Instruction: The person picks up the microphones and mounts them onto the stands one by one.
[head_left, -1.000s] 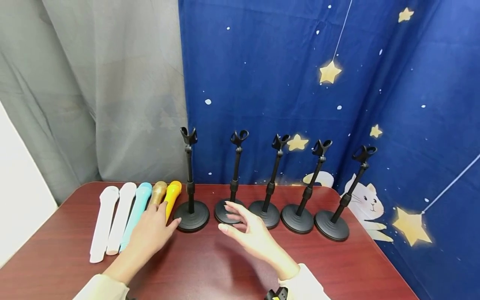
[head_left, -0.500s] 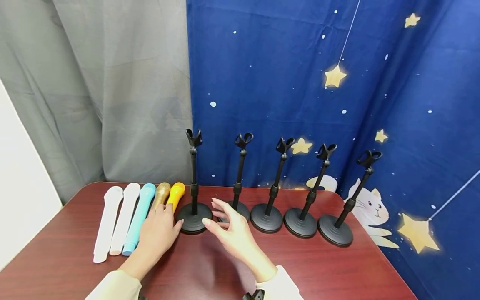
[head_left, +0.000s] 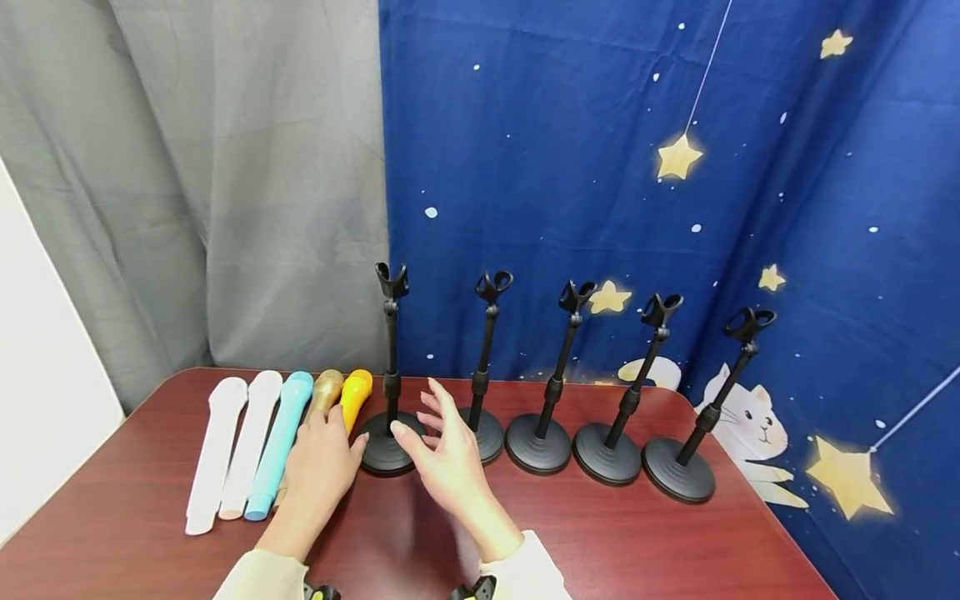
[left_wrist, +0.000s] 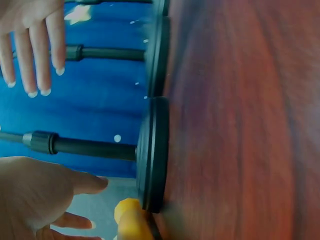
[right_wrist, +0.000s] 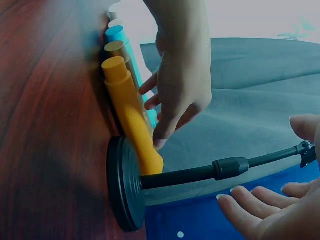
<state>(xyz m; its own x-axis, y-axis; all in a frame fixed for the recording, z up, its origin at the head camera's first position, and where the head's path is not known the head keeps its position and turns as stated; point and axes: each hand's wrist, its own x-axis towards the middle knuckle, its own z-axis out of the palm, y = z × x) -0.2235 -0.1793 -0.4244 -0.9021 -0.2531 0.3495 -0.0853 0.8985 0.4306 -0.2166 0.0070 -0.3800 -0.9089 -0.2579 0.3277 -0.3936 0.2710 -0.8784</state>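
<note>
A left hand (head_left: 321,462), fingers apart, bends over a yellow microphone (head_left: 356,392) lying between a gold microphone (head_left: 327,388) and a black stand (head_left: 392,354); the right hand (head_left: 447,458), fingers parted, hangs near the stand. Pinching just the yellow one should leave neighbors undisturbed.

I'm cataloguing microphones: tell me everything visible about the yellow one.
The yellow microphone looks like smooth plastic, with a rounded head and narrower, stepped tail. It lies on the table, head toward the grey curtain, between the gold microphone and a black stand. The left hand is over it; contact is unclear.
</note>
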